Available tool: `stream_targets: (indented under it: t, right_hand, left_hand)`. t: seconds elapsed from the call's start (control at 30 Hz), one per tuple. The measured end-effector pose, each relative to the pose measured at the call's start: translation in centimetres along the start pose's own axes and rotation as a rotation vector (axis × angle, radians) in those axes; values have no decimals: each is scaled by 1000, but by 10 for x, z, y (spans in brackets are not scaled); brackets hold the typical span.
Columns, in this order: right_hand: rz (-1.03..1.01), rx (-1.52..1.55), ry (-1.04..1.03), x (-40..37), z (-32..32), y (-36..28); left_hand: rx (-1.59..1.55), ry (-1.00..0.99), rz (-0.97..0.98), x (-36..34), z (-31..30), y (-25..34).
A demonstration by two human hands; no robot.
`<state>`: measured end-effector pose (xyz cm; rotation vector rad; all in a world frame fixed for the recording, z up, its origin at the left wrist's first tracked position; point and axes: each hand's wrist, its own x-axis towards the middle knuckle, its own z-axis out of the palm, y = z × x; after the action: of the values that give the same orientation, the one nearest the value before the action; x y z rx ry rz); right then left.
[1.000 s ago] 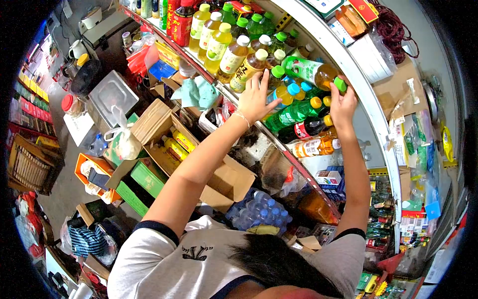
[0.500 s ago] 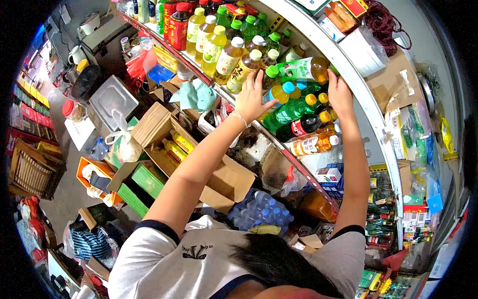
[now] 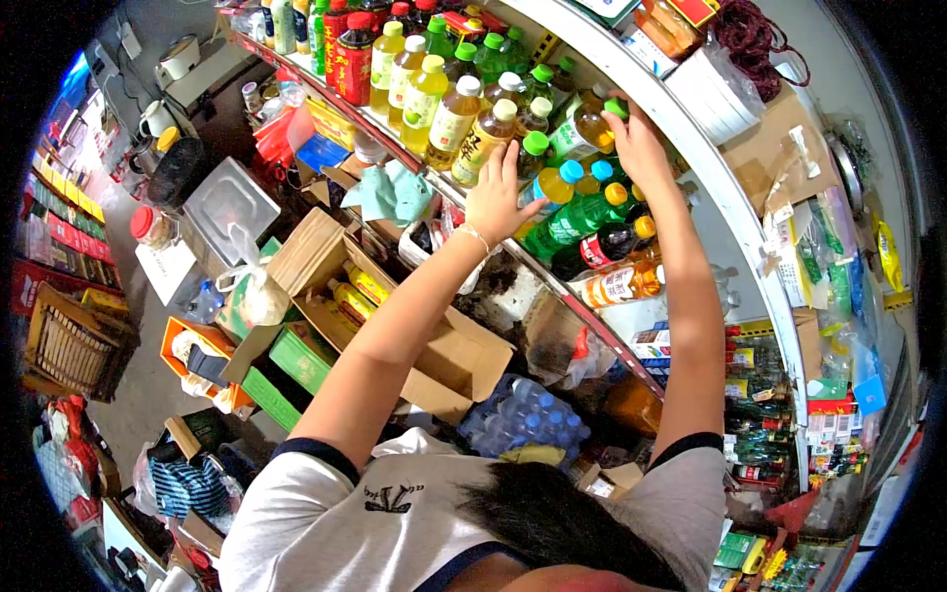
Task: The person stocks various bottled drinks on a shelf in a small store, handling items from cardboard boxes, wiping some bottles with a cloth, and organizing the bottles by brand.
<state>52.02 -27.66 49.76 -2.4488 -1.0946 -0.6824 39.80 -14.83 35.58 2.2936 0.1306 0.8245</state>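
Observation:
My right hand [image 3: 639, 146] grips a bottle with a green cap and a green-and-white label [image 3: 580, 128] by its cap end. The bottle holds amber liquid and stands tilted among the other bottles on the shelf. My left hand [image 3: 498, 195] rests open against the front row, its fingertips by a tea bottle with a yellow label [image 3: 481, 146]. Near its fingers is a bottle with a bright green cap [image 3: 534, 144]. By its thumb stands a blue-capped bottle of orange drink [image 3: 554, 184]. Green soda [image 3: 582, 219] and cola [image 3: 597, 249] bottles stand closer to me.
The shelf's front edge [image 3: 592, 321] runs diagonally below the bottles, and a white curved rail [image 3: 725, 187] borders the far side. Below are an open cardboard box [image 3: 464, 360], a pack of water bottles [image 3: 528, 419] and a metal lid [image 3: 232, 202].
My right hand has moved left with the green-capped bottle, which has turned from lying sideways to standing more upright. My left hand has stayed nearly in place.

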Motion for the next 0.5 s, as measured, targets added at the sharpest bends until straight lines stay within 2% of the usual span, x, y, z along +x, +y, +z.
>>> stream_targets:
  t: [0.07,0.13,0.23,0.5]
  right_hand:
    - [55,74,-140,8,5,-1]
    - [51,87,-149,15,11,-2]
    - [206,20,-291,24,27,1]
    - [114,-66,-404,24,49,11]
  left_hand:
    - [5,7,2,0,2,0]
    - [11,18,3,0,3,1]
    - [-15,10,-7,1,3,1]
    - [-20,32,15,0,4,-2]
